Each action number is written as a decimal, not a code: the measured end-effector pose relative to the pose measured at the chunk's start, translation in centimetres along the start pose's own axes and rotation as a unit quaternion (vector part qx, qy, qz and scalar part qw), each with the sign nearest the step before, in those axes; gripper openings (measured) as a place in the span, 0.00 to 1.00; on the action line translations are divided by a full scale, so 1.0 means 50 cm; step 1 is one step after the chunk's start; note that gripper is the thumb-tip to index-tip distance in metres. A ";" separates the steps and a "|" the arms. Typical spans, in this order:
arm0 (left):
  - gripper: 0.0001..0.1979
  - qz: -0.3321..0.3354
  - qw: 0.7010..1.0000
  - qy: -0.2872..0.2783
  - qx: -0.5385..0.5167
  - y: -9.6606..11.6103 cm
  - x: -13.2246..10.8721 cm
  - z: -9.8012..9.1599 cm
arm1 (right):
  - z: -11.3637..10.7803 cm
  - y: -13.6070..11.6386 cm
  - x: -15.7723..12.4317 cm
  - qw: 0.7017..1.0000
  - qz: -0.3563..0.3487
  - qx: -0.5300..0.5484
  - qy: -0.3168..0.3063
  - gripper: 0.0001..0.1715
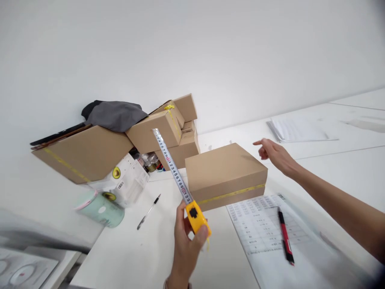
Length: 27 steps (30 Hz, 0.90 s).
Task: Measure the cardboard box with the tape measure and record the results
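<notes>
The left hand [185,245] is clamped around a yellow tape measure [195,216], thumb on one side and fingers on the other. Its steel blade [171,164] is pulled out and slants up and away to the left, its tip in front of a stack of cardboard boxes [168,132]. The right hand [275,154] hangs well apart from the left, arm stretched forward, fingers loosely spread and holding nothing, just beyond the far right corner of a flat cardboard box [225,172]; whether it touches that corner cannot be told. This box lies on the white counter [135,257] between the two hands, its near long edge, banded with yellow tape, just ahead of the tape measure. Under the right forearm lies a printed sheet [261,233] with a red pen [285,237] on it, the sheet's far edge reaching the box's front face. To the left of the left hand a black pen [148,211] lies alone on bare counter, with free room around it. Farther left the counter edge falls away, crowded by a mint-green roll [102,210], a large tilted carton [87,154] and a grey cloth [116,114] on top. Beyond the right hand a pile of papers [296,129] rests on the otherwise bare counter.
</notes>
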<state>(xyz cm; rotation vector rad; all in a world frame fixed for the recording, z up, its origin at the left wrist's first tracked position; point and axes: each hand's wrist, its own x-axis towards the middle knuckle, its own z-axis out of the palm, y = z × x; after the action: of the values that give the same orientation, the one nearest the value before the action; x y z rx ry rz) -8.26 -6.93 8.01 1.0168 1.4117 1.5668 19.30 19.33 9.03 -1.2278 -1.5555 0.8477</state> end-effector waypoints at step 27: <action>0.29 0.031 0.986 -0.154 -0.056 0.055 0.109 0.094 | 0.132 -0.176 0.111 0.929 -0.135 -0.345 -0.014 0.32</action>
<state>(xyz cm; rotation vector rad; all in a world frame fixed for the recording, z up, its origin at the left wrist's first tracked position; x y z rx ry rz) -6.07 -0.35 11.39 1.1856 1.0774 1.4417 10.05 22.64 16.46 -1.4268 -2.0777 0.1205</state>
